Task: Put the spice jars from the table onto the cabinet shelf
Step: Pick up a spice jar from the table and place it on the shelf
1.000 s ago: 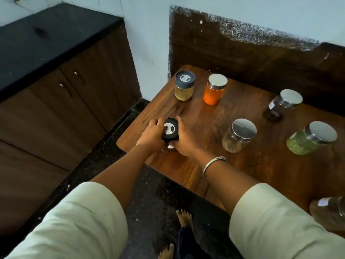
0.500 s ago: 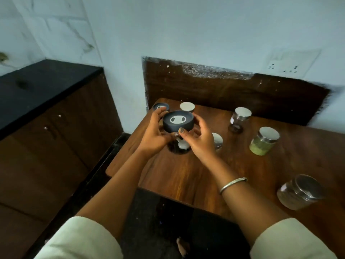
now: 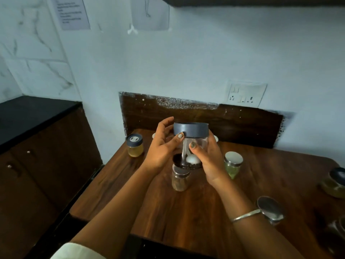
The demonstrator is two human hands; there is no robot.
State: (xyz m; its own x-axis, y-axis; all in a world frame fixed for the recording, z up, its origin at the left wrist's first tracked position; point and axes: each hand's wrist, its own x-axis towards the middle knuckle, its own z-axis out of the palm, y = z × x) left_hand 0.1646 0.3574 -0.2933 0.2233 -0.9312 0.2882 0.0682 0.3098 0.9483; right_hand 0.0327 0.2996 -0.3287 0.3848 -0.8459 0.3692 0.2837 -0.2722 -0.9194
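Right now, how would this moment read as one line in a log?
phase: carry | jar: grey lid, upright, above table | left hand: holds jar | right hand: holds jar | placed: not yet

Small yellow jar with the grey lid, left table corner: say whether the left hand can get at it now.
Probably not yet: the left hand, with the right hand, holds the clear grey-lidded jar aloft. Otherwise nothing stands between it and the small yellow jar.
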